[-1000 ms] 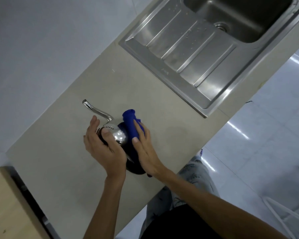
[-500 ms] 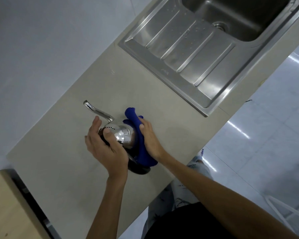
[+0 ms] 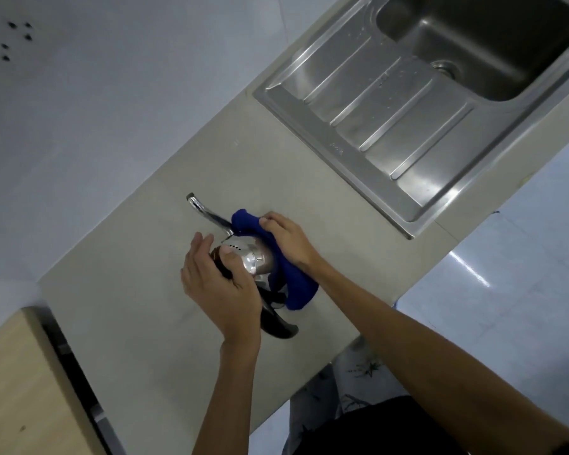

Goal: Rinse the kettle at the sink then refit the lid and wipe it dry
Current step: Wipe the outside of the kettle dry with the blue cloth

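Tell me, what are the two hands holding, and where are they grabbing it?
The left hand steadies the shiny kettle by its top and side. The right hand presses a blue cloth against the kettle's other side.

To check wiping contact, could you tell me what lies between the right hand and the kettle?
The blue cloth, pressed by the right hand against the kettle, in the head view.
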The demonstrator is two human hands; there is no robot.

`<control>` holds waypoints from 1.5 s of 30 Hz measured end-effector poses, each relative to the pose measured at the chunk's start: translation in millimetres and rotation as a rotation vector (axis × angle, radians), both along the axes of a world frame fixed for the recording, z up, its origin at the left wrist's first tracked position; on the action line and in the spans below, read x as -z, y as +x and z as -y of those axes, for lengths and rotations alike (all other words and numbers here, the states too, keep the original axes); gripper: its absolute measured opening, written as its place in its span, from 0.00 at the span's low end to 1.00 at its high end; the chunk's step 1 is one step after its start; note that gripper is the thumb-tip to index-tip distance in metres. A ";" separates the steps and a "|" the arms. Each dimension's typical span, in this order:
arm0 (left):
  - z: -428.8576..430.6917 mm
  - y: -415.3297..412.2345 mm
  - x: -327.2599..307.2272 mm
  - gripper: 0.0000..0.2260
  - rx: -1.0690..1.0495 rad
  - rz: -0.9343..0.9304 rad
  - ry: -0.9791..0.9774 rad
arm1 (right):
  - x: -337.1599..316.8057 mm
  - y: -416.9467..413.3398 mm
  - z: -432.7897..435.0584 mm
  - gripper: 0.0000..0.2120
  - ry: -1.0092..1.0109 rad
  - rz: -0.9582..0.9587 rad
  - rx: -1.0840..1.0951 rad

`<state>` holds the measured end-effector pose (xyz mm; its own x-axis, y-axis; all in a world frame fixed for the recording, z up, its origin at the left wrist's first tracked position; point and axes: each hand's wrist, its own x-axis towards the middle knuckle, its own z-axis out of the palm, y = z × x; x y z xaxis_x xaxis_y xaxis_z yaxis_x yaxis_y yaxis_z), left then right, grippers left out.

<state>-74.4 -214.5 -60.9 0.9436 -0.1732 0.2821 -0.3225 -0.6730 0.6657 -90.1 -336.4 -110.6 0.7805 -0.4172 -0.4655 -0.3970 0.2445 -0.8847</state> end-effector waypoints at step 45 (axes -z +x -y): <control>42.6 -5.1 -16.4 0.25 -0.449 -0.141 0.030 | 11.5 -21.3 -38.1 0.19 -0.106 0.062 0.365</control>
